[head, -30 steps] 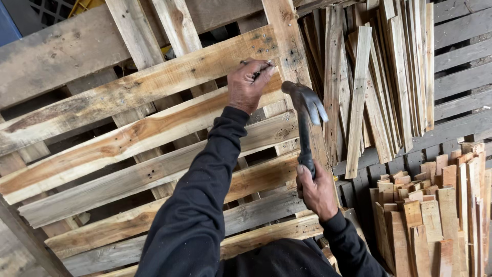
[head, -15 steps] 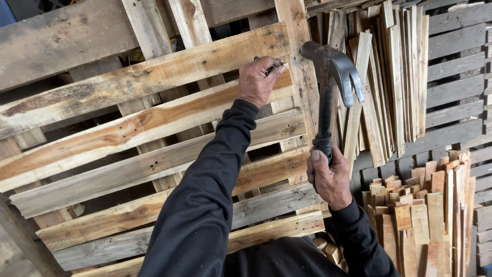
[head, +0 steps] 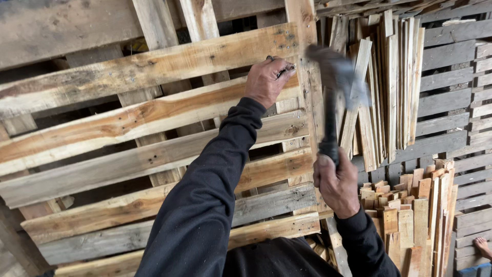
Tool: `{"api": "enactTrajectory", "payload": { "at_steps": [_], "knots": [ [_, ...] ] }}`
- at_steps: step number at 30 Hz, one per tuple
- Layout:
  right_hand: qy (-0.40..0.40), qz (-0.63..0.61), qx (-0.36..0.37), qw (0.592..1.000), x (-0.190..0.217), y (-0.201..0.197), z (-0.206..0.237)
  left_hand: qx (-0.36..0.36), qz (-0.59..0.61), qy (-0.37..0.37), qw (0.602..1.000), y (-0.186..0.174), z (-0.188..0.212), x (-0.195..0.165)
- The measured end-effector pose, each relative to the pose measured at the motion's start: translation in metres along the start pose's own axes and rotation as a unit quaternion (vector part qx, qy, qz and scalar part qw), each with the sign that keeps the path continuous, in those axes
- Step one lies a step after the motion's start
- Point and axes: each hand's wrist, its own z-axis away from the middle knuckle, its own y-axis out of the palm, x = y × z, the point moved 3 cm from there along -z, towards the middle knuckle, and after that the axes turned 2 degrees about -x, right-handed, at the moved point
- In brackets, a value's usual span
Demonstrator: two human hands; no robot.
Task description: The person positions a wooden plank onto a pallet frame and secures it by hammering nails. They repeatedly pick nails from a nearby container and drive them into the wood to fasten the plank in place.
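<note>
The pallet (head: 154,128) is leaning up on its edge, filling the left and middle of the view, its pale slats (head: 128,69) running slightly uphill to the right across the upright runners (head: 302,102) behind. Gaps are showing dark between the slats. Just right of it, a bundle of thin strips (head: 394,87) is standing on end against a grey slatted wall (head: 451,82). Lower right, a stack of short boards (head: 410,215) is standing upright beside the pallet's corner.
</note>
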Motion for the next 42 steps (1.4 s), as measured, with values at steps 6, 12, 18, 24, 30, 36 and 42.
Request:
{"api": "enactTrajectory", "payload": {
  "at_steps": [6,12,18,24,30,36,42],
  "knots": [
    [-0.087,-0.043,0.015,0.995,-0.005,-0.001,-0.008,0.018,-0.017,-0.023,0.999,0.002,0.002,0.000],
    [0.002,-0.023,-0.020,1.000,0.005,-0.002,-0.007,-0.012,-0.008,0.005,1.000,-0.004,0.002,-0.003],
    [0.085,0.160,0.004,0.984,0.030,-0.004,-0.009,-0.006,-0.003,0.011,1.000,-0.001,0.000,-0.004],
    [0.037,-0.061,-0.023,0.997,0.002,-0.022,0.024,-0.070,-0.021,0.060,0.996,-0.014,0.001,-0.012],
    [0.066,-0.013,-0.021,0.997,-0.054,-0.008,0.044,0.011,-0.252,-0.014,0.968,-0.064,0.031,-0.025],
    [0.055,0.165,0.009,0.985,-0.063,0.011,0.026,0.247,-0.396,-0.049,0.883,-0.065,0.046,-0.038],
    [0.090,0.172,0.014,0.981,-0.061,0.007,0.016,0.266,-0.381,-0.011,0.885,-0.037,0.035,-0.039]
  ]
}}
